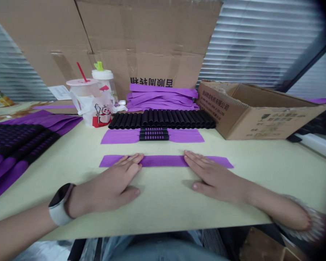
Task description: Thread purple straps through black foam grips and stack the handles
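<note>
A purple strip (163,161) lies flat across the table in front of me, its middle part finely ribbed. My left hand (115,179) rests flat on its left part, fingers stretched out and thumb apart. On the strip's right part my right hand (216,176) lies with its fingers extended, pressing nothing else. Just beyond is a short stack of purple strips with black slotted middles (154,134). Behind that stack stands a row of black ribbed tubes (163,119). A pile of plain purple strips (163,97) sits farther back.
At left lie many purple strips with black sleeves (19,145). A lidded drink cup with a red straw (84,98) and a white-capped bottle (104,78) stand at back left. An open cardboard box (250,116) is at right, and a large cardboard sheet (149,40) stands behind.
</note>
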A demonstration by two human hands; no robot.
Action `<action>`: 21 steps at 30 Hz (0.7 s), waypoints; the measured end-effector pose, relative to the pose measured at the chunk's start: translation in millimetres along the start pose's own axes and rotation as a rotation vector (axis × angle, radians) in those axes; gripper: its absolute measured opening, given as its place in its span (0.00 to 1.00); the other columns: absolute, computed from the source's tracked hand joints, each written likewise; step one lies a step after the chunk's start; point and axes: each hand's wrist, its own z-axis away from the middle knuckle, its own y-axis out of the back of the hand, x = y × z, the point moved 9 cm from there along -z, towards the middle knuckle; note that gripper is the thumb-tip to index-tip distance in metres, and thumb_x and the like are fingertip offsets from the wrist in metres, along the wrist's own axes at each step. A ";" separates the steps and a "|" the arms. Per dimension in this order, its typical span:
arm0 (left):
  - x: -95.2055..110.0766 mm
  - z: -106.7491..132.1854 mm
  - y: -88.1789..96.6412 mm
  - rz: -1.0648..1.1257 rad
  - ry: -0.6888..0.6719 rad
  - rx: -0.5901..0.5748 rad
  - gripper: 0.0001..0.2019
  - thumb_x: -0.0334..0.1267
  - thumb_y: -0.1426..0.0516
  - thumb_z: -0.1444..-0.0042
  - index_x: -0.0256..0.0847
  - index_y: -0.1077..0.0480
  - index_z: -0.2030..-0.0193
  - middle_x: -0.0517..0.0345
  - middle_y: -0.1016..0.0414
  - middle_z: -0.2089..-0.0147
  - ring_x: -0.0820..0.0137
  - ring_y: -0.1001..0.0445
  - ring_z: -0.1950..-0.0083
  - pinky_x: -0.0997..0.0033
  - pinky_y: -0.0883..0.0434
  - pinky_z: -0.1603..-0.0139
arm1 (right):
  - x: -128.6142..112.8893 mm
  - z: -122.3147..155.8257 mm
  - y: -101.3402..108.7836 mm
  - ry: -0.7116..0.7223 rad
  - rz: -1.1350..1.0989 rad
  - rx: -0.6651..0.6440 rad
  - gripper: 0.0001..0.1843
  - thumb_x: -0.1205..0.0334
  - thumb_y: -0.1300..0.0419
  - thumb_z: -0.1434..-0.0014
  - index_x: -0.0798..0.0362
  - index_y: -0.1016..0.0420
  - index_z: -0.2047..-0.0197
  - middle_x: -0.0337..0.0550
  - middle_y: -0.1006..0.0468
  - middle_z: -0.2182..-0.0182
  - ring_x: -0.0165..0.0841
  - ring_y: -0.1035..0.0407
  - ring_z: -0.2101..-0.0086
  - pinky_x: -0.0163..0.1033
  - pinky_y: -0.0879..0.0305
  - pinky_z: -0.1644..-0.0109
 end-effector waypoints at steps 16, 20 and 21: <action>-28.7 26.4 36.3 0.130 0.089 0.254 0.12 0.40 0.50 0.36 0.43 0.27 0.53 0.53 0.27 0.43 0.61 0.27 0.45 0.63 0.29 0.46 | 53.0 43.6 42.0 -0.238 0.071 0.333 0.36 0.42 0.55 0.34 0.57 0.44 0.32 0.51 0.56 0.32 0.49 0.58 0.34 0.60 0.53 0.33; -6.9 -14.1 46.2 0.176 -0.013 0.305 0.12 0.36 0.49 0.36 0.42 0.24 0.56 0.54 0.23 0.56 0.67 0.24 0.56 0.67 0.28 0.52 | -5.0 -5.5 69.2 -0.005 0.052 0.441 0.24 0.53 0.52 0.32 0.54 0.32 0.39 0.50 0.40 0.37 0.45 0.45 0.38 0.55 0.44 0.35; -1.5 -24.4 42.9 0.184 -0.030 0.293 0.12 0.36 0.49 0.37 0.41 0.23 0.56 0.54 0.23 0.57 0.67 0.25 0.57 0.68 0.28 0.54 | -20.3 -19.6 69.8 0.066 0.010 0.435 0.19 0.58 0.53 0.31 0.53 0.26 0.45 0.50 0.33 0.41 0.43 0.38 0.42 0.52 0.39 0.37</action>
